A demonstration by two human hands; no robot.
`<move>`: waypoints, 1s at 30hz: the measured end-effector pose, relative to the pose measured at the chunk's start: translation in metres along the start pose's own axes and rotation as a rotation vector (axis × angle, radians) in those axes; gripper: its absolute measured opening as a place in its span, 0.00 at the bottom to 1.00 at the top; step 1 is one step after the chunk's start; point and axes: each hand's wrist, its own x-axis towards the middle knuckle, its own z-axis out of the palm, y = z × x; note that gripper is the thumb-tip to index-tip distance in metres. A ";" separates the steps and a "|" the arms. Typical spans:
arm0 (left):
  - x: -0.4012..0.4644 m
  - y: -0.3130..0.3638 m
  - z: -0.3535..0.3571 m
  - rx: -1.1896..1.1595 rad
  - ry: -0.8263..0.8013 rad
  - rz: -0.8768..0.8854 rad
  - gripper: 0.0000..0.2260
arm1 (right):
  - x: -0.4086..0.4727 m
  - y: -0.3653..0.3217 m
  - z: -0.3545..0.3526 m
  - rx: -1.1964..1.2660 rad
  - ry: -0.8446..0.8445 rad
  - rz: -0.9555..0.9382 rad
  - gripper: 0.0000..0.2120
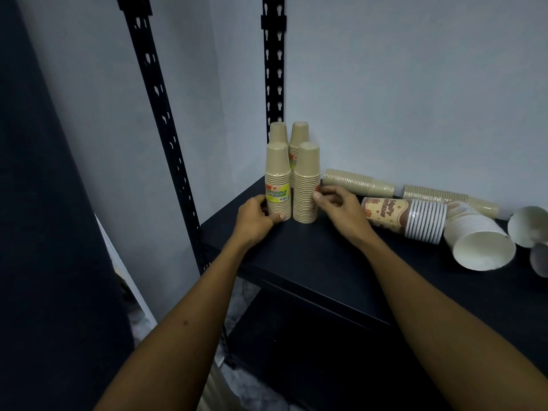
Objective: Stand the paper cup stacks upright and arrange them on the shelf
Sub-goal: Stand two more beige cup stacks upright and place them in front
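We had both bare forearms stretched forward. Our left hand (255, 216) was curled, thumb pointing right, fingers hidden behind. Our right hand (338, 207) was loosely curled, thumb and fingertips (318, 189) pointing left.

Your shelf (311, 262) has bare black board along its front, from the corner cluster out toward you, and that is where a hand can pass. The back left corner is blocked by four upright kraft stacks (292, 173) packed against the wall and the slotted post (273, 84). To their right, two lying kraft stacks (355, 181) line the back wall, with the printed stack (406, 216) and a white stack (477, 241) sprawled in front, closing off the right side. Between the upright cluster and the printed stack your right hand (338, 204) fills the gap; your left hand (255, 216) takes the left edge.
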 end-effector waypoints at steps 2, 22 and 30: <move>0.000 -0.001 0.000 -0.008 0.000 0.008 0.25 | 0.002 0.002 -0.003 0.096 -0.062 -0.002 0.23; 0.001 -0.008 -0.002 -0.009 -0.011 0.073 0.22 | 0.005 0.002 -0.001 0.020 -0.190 -0.083 0.26; 0.002 -0.009 -0.001 -0.006 -0.008 0.061 0.24 | 0.005 0.006 0.006 0.028 -0.112 -0.076 0.19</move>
